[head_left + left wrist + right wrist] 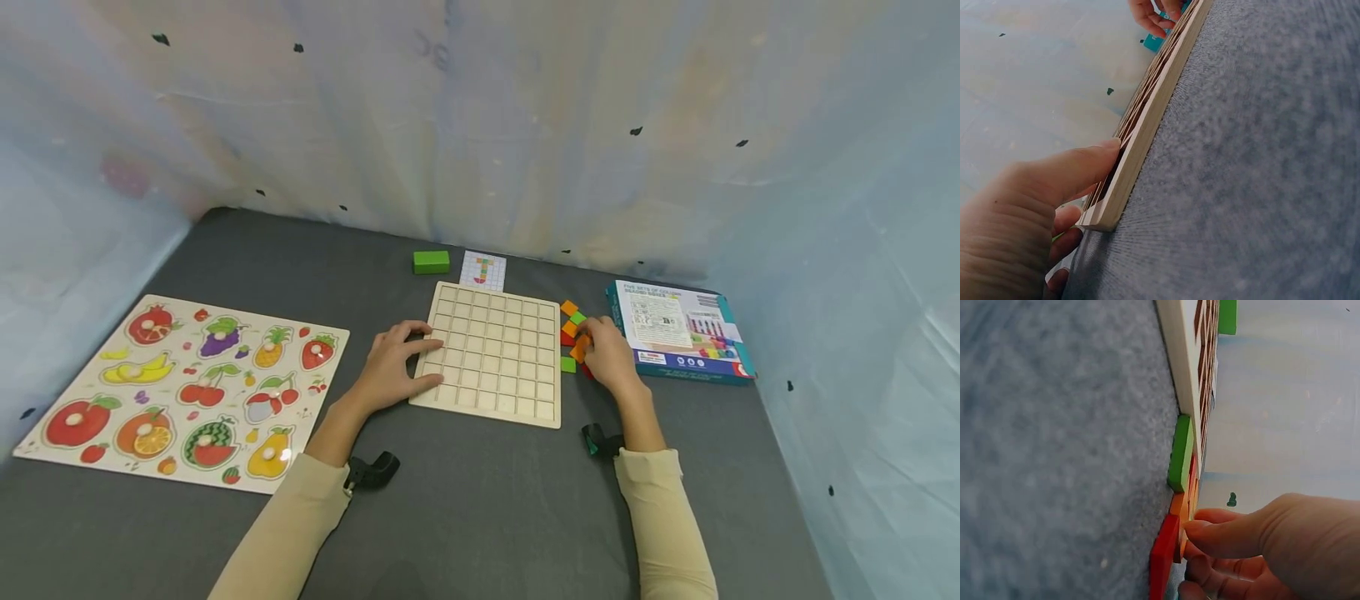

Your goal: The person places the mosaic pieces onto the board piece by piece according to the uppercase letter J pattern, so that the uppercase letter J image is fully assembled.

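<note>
A square wooden grid board [498, 354] lies flat on the dark table. At its left edge rests my left hand [386, 367], thumb and index finger spread over the rim; in the left wrist view, the thumb [1079, 172] touches the top of the board. My right hand [609, 358] is beyond the board's right edge, among small coloured tiles. Its thumb and fingertips pinch an orange tile [580, 347]. Close by lie a green tile [567, 364] and a red tile [1163, 553], with several more orange, red and green ones behind.
A card with a coloured grid pattern [483, 271] lies behind the board, beside a green block [431, 262]. A wooden fruit puzzle [180, 350] occupies the left. On the right lies a teal-edged toy box [678, 329]. Pale curtains [480, 125] surround the table.
</note>
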A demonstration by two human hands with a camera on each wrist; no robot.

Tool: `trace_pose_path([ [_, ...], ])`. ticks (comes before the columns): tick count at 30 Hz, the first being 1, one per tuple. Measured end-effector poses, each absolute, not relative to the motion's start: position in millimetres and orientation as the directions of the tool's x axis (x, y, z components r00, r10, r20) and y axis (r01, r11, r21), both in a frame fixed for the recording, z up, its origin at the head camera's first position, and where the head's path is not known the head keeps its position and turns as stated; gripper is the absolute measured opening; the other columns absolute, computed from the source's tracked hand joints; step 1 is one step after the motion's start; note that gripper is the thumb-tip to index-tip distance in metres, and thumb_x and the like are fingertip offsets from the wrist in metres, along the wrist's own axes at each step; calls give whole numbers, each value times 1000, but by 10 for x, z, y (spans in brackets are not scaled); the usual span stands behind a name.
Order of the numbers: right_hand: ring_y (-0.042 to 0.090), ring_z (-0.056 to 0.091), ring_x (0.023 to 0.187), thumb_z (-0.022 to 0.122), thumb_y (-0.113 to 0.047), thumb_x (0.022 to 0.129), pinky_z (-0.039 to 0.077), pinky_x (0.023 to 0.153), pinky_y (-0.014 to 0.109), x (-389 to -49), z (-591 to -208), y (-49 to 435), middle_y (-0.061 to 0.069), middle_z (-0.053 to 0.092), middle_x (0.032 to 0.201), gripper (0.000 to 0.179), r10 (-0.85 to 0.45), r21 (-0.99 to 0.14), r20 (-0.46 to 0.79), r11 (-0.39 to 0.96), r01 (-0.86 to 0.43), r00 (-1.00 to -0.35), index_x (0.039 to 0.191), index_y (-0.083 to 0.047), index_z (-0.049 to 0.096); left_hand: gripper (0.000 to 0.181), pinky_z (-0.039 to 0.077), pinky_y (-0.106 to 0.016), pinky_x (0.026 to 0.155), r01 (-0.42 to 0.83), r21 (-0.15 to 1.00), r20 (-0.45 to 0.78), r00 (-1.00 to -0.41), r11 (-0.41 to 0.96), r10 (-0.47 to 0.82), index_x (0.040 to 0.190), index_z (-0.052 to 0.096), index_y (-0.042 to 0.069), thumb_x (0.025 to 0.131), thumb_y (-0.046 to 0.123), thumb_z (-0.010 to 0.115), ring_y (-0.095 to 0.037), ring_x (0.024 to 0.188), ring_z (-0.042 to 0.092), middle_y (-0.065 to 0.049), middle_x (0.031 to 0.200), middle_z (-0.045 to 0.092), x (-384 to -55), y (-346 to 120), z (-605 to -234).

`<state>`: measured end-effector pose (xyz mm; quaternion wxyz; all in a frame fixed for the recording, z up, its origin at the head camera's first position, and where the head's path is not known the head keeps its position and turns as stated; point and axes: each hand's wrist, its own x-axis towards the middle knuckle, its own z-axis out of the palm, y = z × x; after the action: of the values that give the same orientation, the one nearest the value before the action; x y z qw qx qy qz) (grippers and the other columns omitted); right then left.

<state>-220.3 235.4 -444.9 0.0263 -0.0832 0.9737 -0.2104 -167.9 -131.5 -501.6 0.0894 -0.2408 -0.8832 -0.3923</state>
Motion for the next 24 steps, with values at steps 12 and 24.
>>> trace_pose_path([
  [12, 35, 51, 85, 60, 9, 90, 46, 73, 47, -2212, -4486, 2346, 21, 54, 99, 25, -128, -437, 47, 889, -135, -991, 115, 5, 65, 52, 21, -59, 106, 487, 660, 336, -872, 572, 355, 127, 70, 12, 82, 34, 81, -33, 128, 43, -13, 140, 49, -1680, -1317, -5021],
  [24, 39, 54, 95, 63, 9, 90, 48, 88, 51, -2189, -4474, 2338, 26, 53, 107, 25, -94, -464, -6, 882, -81, -996, 115, 12, 66, 52, 22, -58, 105, 473, 662, 320, -880, 582, 351, 128, 70, 13, 83, 36, 81, -32, 129, 42, -11, 141, 48, -1683, -1317, -5031],
])
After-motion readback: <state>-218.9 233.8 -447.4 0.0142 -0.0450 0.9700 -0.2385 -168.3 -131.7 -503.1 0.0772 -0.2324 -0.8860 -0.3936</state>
